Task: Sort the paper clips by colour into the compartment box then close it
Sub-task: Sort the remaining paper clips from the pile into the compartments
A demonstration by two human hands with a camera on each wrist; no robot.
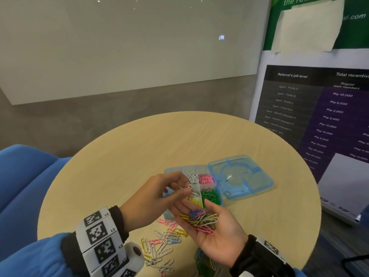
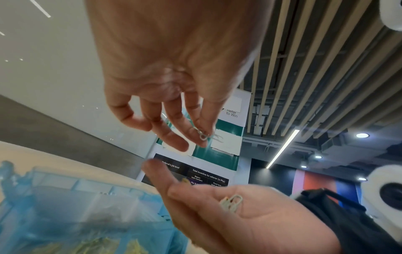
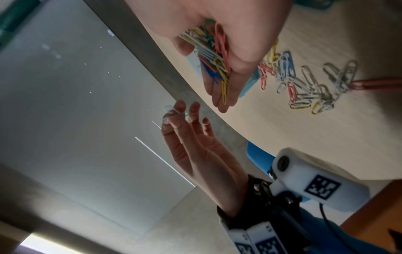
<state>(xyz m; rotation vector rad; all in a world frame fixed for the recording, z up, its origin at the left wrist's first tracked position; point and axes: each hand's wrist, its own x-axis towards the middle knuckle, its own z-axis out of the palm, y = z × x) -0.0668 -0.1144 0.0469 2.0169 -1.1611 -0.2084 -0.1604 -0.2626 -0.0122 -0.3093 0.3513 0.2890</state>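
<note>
My left hand (image 1: 184, 189) hovers over the open compartment box (image 1: 171, 171) and pinches a white paper clip (image 1: 189, 186) between thumb and forefinger; the pinch also shows in the left wrist view (image 2: 203, 136). My right hand (image 1: 211, 226) lies palm up just in front of the box, carrying a mixed heap of clips (image 1: 199, 218) in yellow, pink, white and blue. The box holds white clips (image 1: 190, 176), pink clips (image 1: 205, 178), green clips (image 1: 210, 195) and yellow clips (image 1: 194, 199) in separate compartments. Its clear blue lid (image 1: 239, 176) lies open to the right.
Several loose mixed clips (image 1: 161, 244) are scattered on the round wooden table (image 1: 139, 146) near its front edge, with a further small pile (image 1: 201, 260) below my right wrist. A blue chair (image 1: 24, 176) stands at the left and a poster stand (image 1: 329, 116) at the right.
</note>
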